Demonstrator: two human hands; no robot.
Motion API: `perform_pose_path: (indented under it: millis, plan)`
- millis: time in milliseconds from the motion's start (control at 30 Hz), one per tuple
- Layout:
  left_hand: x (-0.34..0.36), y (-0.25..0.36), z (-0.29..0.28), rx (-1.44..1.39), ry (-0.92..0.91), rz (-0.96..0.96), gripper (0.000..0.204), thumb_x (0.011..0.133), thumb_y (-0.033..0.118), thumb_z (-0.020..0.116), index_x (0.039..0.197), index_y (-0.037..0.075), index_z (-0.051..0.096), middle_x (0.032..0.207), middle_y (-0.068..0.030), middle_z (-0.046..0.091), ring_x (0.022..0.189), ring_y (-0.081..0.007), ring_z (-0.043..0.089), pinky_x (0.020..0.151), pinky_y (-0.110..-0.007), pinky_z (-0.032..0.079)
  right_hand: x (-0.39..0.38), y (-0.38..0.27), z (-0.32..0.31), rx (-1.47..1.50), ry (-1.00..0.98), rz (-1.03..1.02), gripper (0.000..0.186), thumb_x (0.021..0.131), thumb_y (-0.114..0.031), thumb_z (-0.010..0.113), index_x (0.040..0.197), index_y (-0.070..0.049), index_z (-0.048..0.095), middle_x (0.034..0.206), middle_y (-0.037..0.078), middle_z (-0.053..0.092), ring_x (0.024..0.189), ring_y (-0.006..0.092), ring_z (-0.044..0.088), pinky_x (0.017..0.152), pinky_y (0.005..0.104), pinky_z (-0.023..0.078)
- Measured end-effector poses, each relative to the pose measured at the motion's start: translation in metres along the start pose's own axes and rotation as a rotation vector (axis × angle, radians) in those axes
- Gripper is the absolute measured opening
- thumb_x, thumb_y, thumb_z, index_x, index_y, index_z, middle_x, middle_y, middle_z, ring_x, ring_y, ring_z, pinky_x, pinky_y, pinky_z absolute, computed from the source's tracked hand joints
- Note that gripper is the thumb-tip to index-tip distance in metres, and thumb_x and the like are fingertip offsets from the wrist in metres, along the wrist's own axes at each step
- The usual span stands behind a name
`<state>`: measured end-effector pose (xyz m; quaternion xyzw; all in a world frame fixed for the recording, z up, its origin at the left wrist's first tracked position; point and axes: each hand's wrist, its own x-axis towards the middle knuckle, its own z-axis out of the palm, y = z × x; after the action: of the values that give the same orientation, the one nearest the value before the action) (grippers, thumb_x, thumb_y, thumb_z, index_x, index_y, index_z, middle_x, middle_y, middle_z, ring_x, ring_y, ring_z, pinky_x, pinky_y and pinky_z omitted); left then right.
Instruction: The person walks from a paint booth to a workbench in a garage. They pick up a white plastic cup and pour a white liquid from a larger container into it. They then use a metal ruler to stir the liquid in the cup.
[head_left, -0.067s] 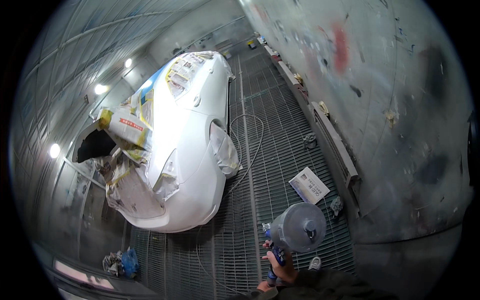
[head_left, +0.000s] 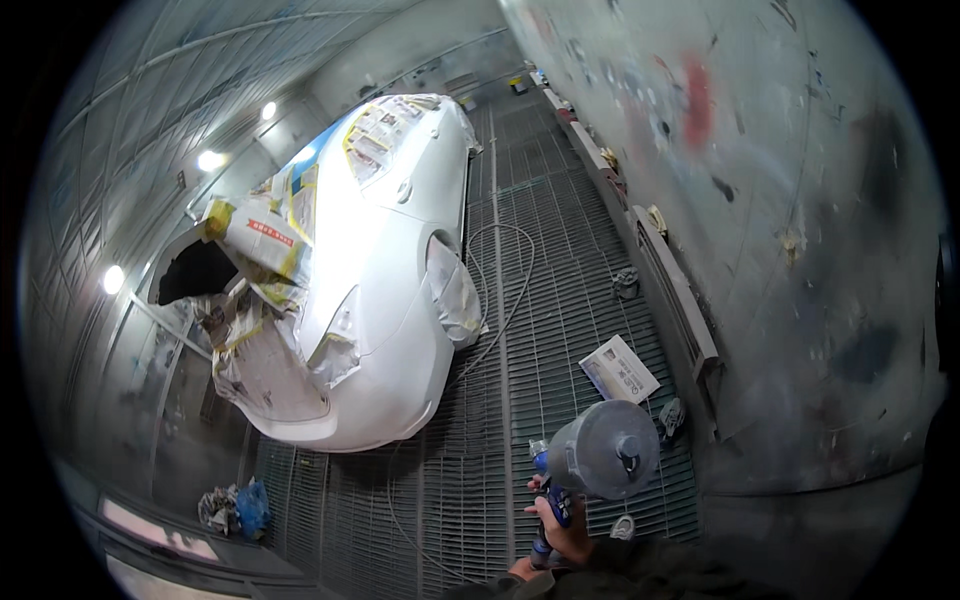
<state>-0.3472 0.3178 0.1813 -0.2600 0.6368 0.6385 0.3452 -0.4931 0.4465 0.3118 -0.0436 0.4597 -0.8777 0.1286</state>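
Head view showed a white car (head_left: 390, 270) (partly masked with paper (head_left: 262, 240)) at left; next the left hand (head_left: 524, 569), its grip impossible to tell, by the base of the gun (head_left: 557, 508), held above the grating (head_left: 465, 470); then the right hand (head_left: 571, 536), wrapped around the gun.

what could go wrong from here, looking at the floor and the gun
The hose lies looped on the grating, so it might trip someone. The printed white sheet lies flat there and could slip underfoot. The spray gun carries a bulky cup, which may make it top-heavy and awkward to steady.
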Motion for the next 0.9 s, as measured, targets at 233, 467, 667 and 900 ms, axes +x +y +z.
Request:
perform_pose_path:
  millis: [233,467,667,900]
  plan:
    - [0.000,-0.003,0.014,-0.038,0.007,0.022,0.037,0.093,0.024,0.073,0.124,0.006,0.066,0.110,-0.0055,0.071,0.105,-0.0152,0.065,0.091,-0.033,0.050,-0.004,0.008,-0.010,-0.006,-0.018,-0.001,0.041,0.094,0.001,0.054,0.134,0.002,0.050,0.125,0.013,0.059,0.117,0.0216,0.060,0.081,0.0372,0.062]
    - [0.001,0.004,0.021,-0.088,-0.009,0.048,0.037,0.093,0.024,0.073,0.125,0.007,0.065,0.111,-0.0050,0.070,0.105,-0.0149,0.064,0.091,-0.033,0.050,-0.002,0.006,-0.016,-0.045,0.003,0.012,0.042,0.094,-0.001,0.054,0.136,0.001,0.049,0.126,0.013,0.058,0.116,0.0208,0.059,0.083,0.0376,0.062]
    - [0.010,-0.017,0.015,-0.019,0.009,0.095,0.040,0.092,0.035,0.074,0.121,0.009,0.068,0.107,-0.0054,0.072,0.103,-0.0153,0.065,0.091,-0.033,0.050,-0.006,0.009,-0.011,-0.039,-0.006,-0.011,0.043,0.094,-0.001,0.054,0.136,0.000,0.049,0.128,0.012,0.057,0.120,0.0210,0.057,0.083,0.0392,0.062]
    - [0.011,-0.026,0.013,0.138,0.093,0.023,0.048,0.090,0.049,0.073,0.119,0.010,0.070,0.101,-0.0086,0.073,0.100,-0.0189,0.067,0.089,-0.035,0.050,-0.010,0.011,-0.007,-0.049,-0.035,0.024,0.044,0.093,-0.001,0.054,0.137,-0.001,0.048,0.130,0.011,0.056,0.121,0.0212,0.057,0.083,0.0405,0.062]
